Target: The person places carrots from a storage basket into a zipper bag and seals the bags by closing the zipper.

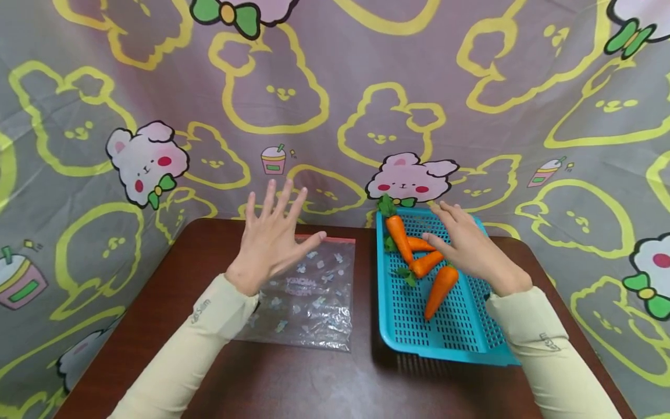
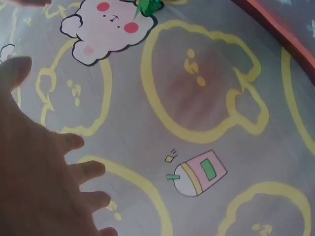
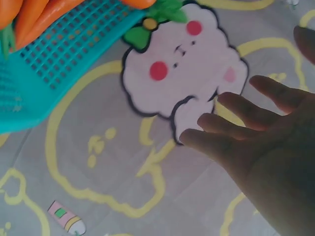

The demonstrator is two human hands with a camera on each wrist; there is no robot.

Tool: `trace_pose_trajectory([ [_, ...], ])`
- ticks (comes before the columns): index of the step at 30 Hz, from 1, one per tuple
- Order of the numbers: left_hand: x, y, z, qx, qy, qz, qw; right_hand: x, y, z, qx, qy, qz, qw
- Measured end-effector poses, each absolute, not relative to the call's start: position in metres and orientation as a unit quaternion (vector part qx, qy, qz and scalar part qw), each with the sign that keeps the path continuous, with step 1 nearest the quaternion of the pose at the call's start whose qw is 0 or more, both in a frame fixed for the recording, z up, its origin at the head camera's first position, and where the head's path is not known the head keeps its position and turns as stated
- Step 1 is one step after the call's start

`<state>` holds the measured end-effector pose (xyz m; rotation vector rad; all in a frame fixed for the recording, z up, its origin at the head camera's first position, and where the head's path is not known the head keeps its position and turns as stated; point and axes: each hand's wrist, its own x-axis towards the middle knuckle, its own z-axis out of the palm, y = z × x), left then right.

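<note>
Right hand (image 1: 473,244): held above the far right part of the basket (image 1: 463,334), fingers extended, gripping nothing. Left hand (image 1: 272,238): raised to the left of the basket, palm down, fingers straight and spread, likewise holding nothing. Both wrists were covered by pale yellow sleeves (image 1: 546,343), with dark lettering near the cuffs.

Below the left hand, a clear bag (image 1: 319,308) with a red top edge and small printed figures lay flat, just left of the basket and apart from it. The blue basket had a slotted floor and contained four orange carrots (image 1: 442,291). Three were clustered in its far left part, the leafy top of one reaching over the far left corner; the fourth lay nearer its middle, with its tip toward the near side.

The basket and bag rested on a dark brown table (image 1: 324,387). Beyond the basket hung a grey cloth (image 1: 335,70), patterned with yellow animal outlines, pale animal heads with green bows, and pink cups.
</note>
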<state>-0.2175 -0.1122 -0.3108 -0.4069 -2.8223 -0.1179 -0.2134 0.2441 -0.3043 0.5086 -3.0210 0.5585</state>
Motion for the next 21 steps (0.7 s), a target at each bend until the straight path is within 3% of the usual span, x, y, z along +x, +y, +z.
trace_pose_trajectory([
  [6,-0.208,-0.111,-0.322,-0.156,-0.958,-0.11,0.212,-0.197,0.225,-0.31,0.188,-0.964,0.187,0.032],
  [13,-0.193,-0.116,-0.342,-0.191,-0.918,-0.137,0.32,-0.168,0.203,-0.321,0.142,-0.965,0.205,0.079],
  [21,-0.184,-0.122,-0.371,-0.211,-0.924,-0.104,0.3,-0.135,0.188,-0.351,0.092,-0.947,0.292,0.1],
])
